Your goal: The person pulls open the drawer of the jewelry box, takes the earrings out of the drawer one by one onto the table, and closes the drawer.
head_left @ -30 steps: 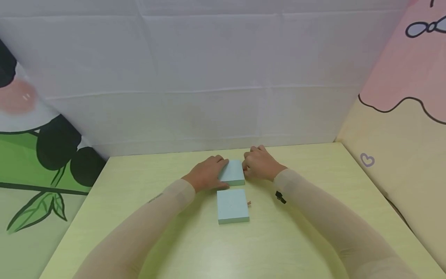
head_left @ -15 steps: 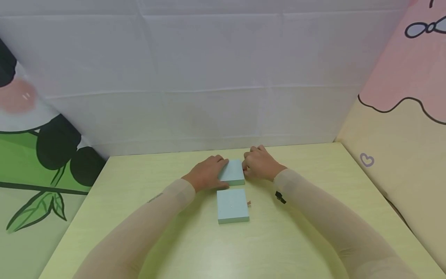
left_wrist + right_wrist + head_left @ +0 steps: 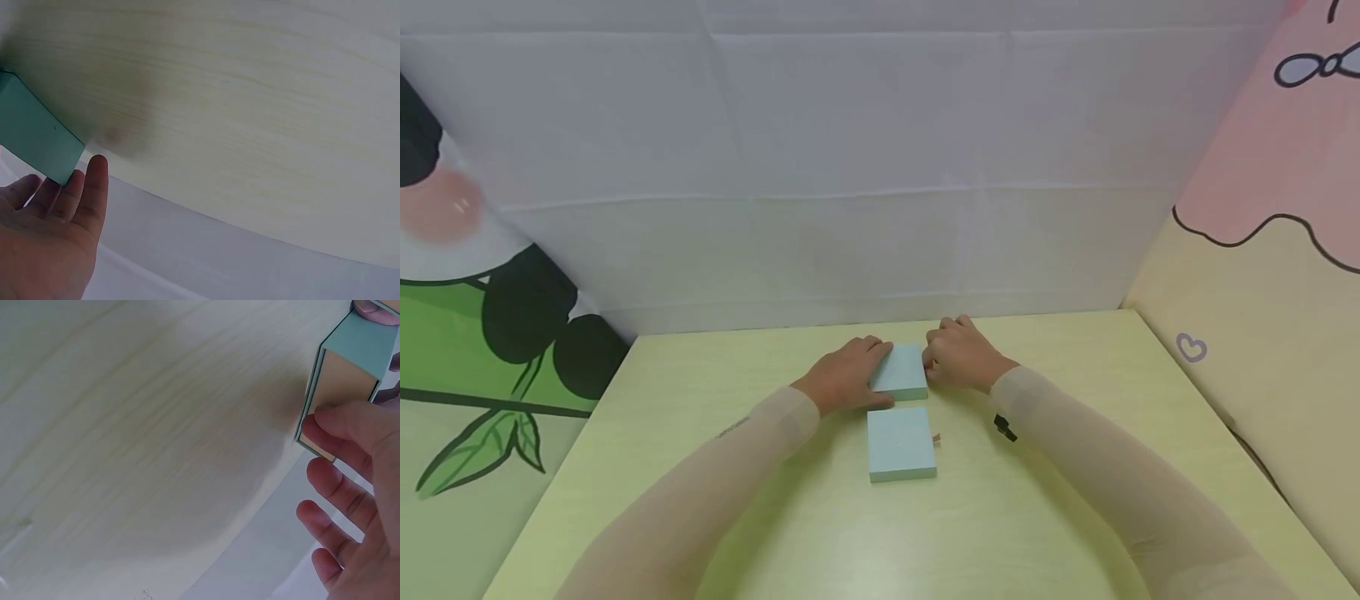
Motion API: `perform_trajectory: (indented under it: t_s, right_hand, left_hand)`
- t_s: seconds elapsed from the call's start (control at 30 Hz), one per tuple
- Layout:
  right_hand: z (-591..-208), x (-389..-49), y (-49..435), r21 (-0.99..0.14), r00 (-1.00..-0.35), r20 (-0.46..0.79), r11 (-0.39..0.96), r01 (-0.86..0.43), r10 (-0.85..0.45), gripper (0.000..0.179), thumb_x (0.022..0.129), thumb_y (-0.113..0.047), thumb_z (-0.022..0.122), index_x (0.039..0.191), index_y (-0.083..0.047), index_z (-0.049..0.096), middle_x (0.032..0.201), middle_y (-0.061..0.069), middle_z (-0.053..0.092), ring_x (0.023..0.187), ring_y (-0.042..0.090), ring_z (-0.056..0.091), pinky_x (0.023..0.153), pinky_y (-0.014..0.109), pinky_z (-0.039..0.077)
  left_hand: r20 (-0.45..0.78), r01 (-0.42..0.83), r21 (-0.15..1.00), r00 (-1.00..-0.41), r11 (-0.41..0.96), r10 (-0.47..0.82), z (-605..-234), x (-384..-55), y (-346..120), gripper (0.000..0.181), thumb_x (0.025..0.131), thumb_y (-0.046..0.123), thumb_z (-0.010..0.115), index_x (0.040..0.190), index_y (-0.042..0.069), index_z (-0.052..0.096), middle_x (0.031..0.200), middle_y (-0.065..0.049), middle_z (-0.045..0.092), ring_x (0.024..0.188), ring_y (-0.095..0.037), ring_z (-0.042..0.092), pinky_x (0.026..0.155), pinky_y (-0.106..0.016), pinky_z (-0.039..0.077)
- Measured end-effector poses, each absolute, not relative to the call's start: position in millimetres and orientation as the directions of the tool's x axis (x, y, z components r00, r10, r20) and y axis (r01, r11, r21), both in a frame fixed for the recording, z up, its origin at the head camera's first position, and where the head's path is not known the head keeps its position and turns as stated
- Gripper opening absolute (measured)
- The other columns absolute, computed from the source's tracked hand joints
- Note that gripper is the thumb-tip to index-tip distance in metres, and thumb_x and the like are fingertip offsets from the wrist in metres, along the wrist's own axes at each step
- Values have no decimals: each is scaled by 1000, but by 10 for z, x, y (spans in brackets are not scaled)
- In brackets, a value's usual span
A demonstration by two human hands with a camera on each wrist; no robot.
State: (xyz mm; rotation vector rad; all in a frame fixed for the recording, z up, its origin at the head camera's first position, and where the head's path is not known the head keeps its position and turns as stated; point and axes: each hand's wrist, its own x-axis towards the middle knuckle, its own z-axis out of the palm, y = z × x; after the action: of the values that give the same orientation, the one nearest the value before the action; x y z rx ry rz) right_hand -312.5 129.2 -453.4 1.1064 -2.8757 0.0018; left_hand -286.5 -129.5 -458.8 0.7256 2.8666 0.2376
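Two flat pale-blue drawer boxes lie on the table, a far box (image 3: 904, 372) and a near box (image 3: 901, 444). My left hand (image 3: 846, 375) grips the far box from its left, thumb along the near side and fingers at the far side. In the left wrist view that box (image 3: 39, 128) sits against the fingers. My right hand (image 3: 966, 354) is at its right end. There, in the right wrist view, thumb and index finger pinch together at the tan drawer face (image 3: 340, 378); whatever lies between them is hidden. The other fingers are loosely bent.
A short brown tab (image 3: 937, 438) sticks out from the near box's right side. The pale wooden table (image 3: 880, 542) meets a white cloth wall (image 3: 865, 250) behind the hands. Painted panels flank it. A small black piece (image 3: 1004, 427) hangs under the right wrist.
Both hands and both boxes stay where they were. Only a slight shift of the head view shows.
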Motion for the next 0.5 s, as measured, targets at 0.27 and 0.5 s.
perform_trajectory:
  t_s: [0.27, 0.5]
  right_hand:
    - [-4573, -3170, 1365, -19, -762, 49, 763, -647, -645, 14, 109, -34, 84, 110, -27, 96, 109, -1, 81, 105, 25, 60, 99, 46, 43]
    - [-4565, -3170, 1596, -65, -783, 68, 781, -622, -618, 20, 108, -39, 83, 118, -24, 93, 123, 4, 81, 121, 32, 69, 109, 55, 49]
  left_hand:
    - [-96, 433, 260, -878, 863, 470, -4688, -2873, -1428, 121, 98, 65, 92, 188, 13, 30, 191, -14, 38, 174, -36, 47, 132, -58, 57]
    - [-70, 425, 294, -884, 856, 463, -4735, -2877, -1704, 125, 94, 78, 84, 189, 16, 31, 197, -9, 31, 182, -37, 35, 139, -63, 48]
